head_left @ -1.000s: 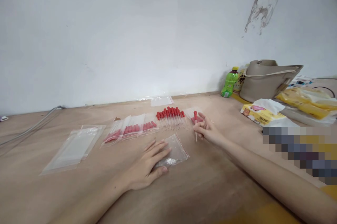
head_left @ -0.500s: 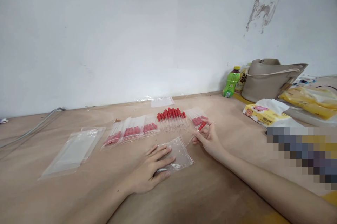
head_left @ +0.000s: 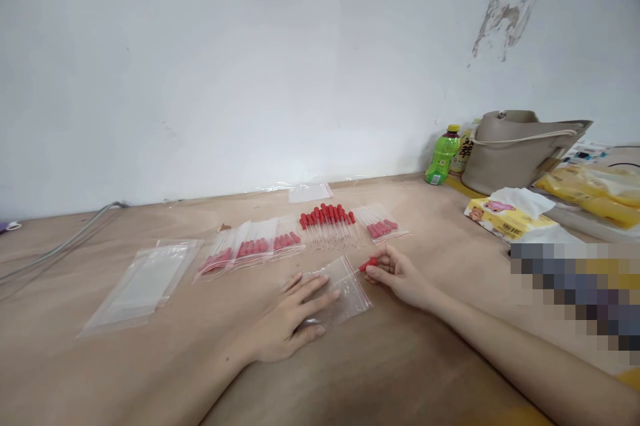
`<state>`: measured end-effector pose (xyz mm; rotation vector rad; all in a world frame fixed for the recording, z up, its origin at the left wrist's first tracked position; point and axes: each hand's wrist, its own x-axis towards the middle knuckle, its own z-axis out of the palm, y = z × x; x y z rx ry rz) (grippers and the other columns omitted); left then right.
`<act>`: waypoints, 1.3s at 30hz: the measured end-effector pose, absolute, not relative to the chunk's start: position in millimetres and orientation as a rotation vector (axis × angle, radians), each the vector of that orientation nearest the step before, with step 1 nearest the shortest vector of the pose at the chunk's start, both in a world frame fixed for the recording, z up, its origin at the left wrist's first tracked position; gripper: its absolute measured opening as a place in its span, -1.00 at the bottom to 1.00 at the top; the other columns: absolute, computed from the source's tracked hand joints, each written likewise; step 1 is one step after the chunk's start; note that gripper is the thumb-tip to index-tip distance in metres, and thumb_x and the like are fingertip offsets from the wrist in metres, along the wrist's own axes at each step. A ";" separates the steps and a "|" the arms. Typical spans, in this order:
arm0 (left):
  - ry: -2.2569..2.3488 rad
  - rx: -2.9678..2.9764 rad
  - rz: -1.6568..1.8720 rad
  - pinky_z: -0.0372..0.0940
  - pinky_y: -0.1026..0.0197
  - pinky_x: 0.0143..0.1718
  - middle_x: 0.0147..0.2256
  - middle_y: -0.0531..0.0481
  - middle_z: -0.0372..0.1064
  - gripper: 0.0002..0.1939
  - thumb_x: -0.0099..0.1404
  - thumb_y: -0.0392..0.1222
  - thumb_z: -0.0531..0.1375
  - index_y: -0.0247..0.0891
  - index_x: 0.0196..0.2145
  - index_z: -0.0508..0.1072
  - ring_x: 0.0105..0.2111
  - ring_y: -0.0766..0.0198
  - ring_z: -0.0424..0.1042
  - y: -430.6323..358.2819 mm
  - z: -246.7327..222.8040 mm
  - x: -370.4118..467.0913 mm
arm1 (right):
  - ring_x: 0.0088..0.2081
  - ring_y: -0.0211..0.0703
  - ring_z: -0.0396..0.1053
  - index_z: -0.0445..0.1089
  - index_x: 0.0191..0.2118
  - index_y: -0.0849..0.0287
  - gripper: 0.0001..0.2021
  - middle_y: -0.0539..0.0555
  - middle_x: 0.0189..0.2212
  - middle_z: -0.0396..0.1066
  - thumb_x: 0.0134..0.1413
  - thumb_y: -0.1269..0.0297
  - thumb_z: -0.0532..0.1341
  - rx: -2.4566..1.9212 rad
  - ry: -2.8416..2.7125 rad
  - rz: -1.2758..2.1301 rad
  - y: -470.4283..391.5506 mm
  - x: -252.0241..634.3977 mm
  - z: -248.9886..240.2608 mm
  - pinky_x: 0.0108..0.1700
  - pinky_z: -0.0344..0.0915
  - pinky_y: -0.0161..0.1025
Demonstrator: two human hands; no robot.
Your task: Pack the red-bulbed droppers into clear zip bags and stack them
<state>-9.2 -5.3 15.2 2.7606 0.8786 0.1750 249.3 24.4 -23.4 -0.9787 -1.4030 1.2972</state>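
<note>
The left hand point(head_left: 295, 313) lies flat, palm down, on a small clear bag point(head_left: 345, 296) in the near middle of the brown table point(head_left: 400, 359). Its fingers are spread apart and press on the bag, but they are not closed around anything. The right hand point(head_left: 400, 276) is just to the right of the bag. Its thumb and fingers are pinched shut on the red top of one dropper point(head_left: 369, 264). The dropper leans over toward the left, and its thin clear end is at the bag's right edge, the one with the red line. I cannot tell if the end is inside the bag or on top of it. Just past the hands is a pile of droppers point(head_left: 325, 216), with their red tops pointing to the far side. To the right of the pile is a filled bag point(head_left: 383, 226) with red tops showing through. To the left is a row of filled bags point(head_left: 253, 246) that look much the same. Farther left, some flat clear bags point(head_left: 143, 283) lie on top of each other. One white-looking bag point(head_left: 307, 194) lies at the far side by the wall point(head_left: 225, 79). On the right are a green bottle point(head_left: 443, 156), a big gray-brown bag point(head_left: 505, 159) and a yellow tissue box point(head_left: 500, 219). A gray cord point(head_left: 75, 236) lies at the far left.
</note>
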 end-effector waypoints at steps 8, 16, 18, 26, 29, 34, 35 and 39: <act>0.775 2.838 0.104 -0.23 -0.13 0.13 0.20 0.11 -0.24 -0.56 0.33 -0.09 -0.09 0.08 0.14 -0.06 0.18 0.09 -0.25 -4.1 19.3 -4.2 | -0.59 -0.38 0.09 0.30 -0.48 0.19 -0.79 -0.09 -0.62 0.21 -0.21 0.16 0.26 -1.087 -1.965 1.102 24.0 263.4 -11.5 -0.55 0.03 -0.40; 0.713 2.846 0.086 -0.22 -0.12 0.13 0.21 0.09 -0.28 -0.55 0.33 -0.11 -0.08 0.03 0.15 -0.07 0.18 0.08 -0.28 -4.3 16.5 0.2 | -0.41 -0.34 0.21 0.31 -0.52 0.22 -0.81 0.03 -0.35 0.22 -0.18 0.20 0.26 -0.842 -2.042 0.944 19.2 254.9 -11.7 -0.39 0.16 -0.36; 0.702 2.847 0.068 -0.23 -0.13 0.13 0.21 0.09 -0.29 -0.55 0.33 -0.10 -0.09 0.03 0.16 -0.07 0.18 0.06 -0.30 -3.8 15.5 0.9 | -0.37 -0.32 0.22 0.35 -0.51 0.21 -0.80 0.03 -0.35 0.22 -0.21 0.18 0.28 -0.816 -2.100 0.935 20.8 254.3 -14.2 -0.34 0.18 -0.34; 0.792 2.723 0.305 -0.10 -0.02 0.12 0.19 0.02 -0.18 -0.54 0.31 -0.13 -0.04 -0.05 0.15 -0.01 0.16 0.10 -0.14 -5.6 12.0 -2.1 | -0.46 -0.32 0.24 0.40 -0.52 0.20 -0.77 -0.02 -0.54 0.34 -0.24 0.11 0.28 -0.998 -2.214 0.744 23.4 253.5 -13.4 -0.39 0.14 -0.35; 0.938 2.614 0.473 0.07 0.08 0.06 0.11 -0.03 0.04 -0.58 0.30 -0.15 -0.02 -0.11 0.11 0.09 0.08 0.17 0.07 -7.0 8.7 -8.0 | -0.48 -0.31 0.26 0.38 -0.54 0.22 -0.75 -0.01 -0.54 0.37 -0.27 0.11 0.29 -1.035 -2.156 0.812 21.6 253.6 -12.9 -0.44 0.13 -0.37; 0.949 2.601 0.526 0.13 0.08 0.01 -0.02 -0.03 0.26 -0.64 0.26 -0.14 0.04 -0.14 0.02 0.23 0.00 0.17 0.19 -8.2 3.6 -14.5 | -0.30 -0.22 0.29 0.40 -0.48 0.17 -0.78 -0.01 -0.42 0.38 -0.27 0.13 0.30 -1.088 -2.231 0.762 18.4 259.0 -9.3 -0.14 0.09 -0.20; 0.941 2.600 0.525 0.13 0.08 0.01 -0.03 -0.02 0.27 -0.64 0.25 -0.13 0.05 -0.13 0.02 0.23 0.00 0.17 0.20 -8.2 3.3 -14.4 | -0.26 -0.20 0.28 0.41 -0.46 0.15 -0.79 -0.01 -0.39 0.38 -0.27 0.14 0.30 -1.099 -2.250 0.757 18.0 260.5 -8.7 -0.08 0.03 -0.15; 0.913 2.610 0.534 0.13 0.06 0.01 -0.03 -0.03 0.28 -0.63 0.25 -0.11 0.05 -0.13 0.02 0.24 0.00 0.16 0.21 -8.2 4.1 -11.1 | -0.23 -0.19 0.27 0.45 -0.40 0.11 -0.80 0.02 -0.33 0.34 -0.21 0.14 0.27 -1.101 -2.237 0.817 16.4 261.1 -9.3 -0.06 0.01 -0.14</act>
